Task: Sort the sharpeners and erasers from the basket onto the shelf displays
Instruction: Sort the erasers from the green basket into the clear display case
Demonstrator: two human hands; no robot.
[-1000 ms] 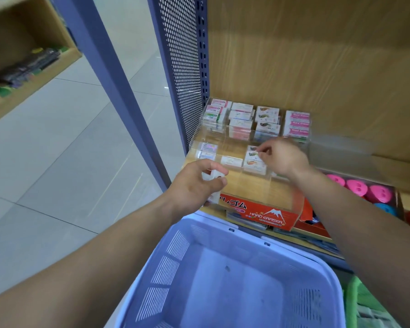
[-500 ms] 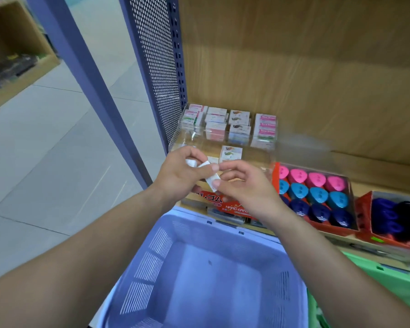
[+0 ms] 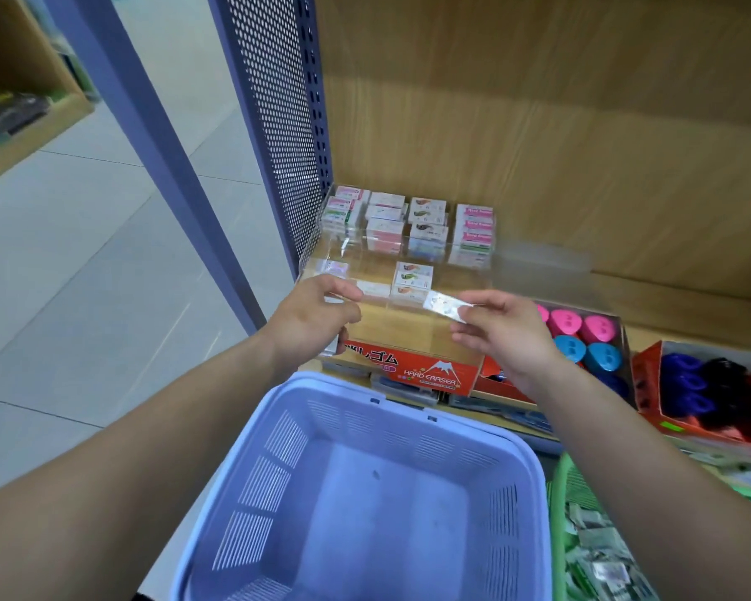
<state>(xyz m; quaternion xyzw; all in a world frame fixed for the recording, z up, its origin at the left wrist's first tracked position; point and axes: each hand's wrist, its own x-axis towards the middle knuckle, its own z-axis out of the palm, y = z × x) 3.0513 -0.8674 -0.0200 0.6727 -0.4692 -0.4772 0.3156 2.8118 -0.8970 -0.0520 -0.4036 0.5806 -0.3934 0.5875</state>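
My right hand (image 3: 504,331) pinches a small shiny wrapped eraser (image 3: 444,306) at its fingertips, over the front of the clear tiered eraser display (image 3: 408,253). My left hand (image 3: 315,316) is curled at the display's left front corner; a bit of white eraser (image 3: 334,298) shows under its thumb, the rest hidden. Several boxed erasers (image 3: 426,219) fill the display's back row, and a short stack (image 3: 412,277) sits on the middle tier. The lilac basket (image 3: 278,444) below my arms shows a bare floor.
A red "HARD ERASER" box (image 3: 430,373) lies under the display. To the right, red trays hold pink and blue sharpeners (image 3: 582,336) and dark blue, black and red ones (image 3: 712,383). A green basket (image 3: 560,492) with packets sits at lower right. The perforated shelf post (image 3: 278,123) stands left.
My right hand left the stacked erasers, met my left hand, took one small eraser from it and moved right. The view also shifted right, showing more sharpeners.
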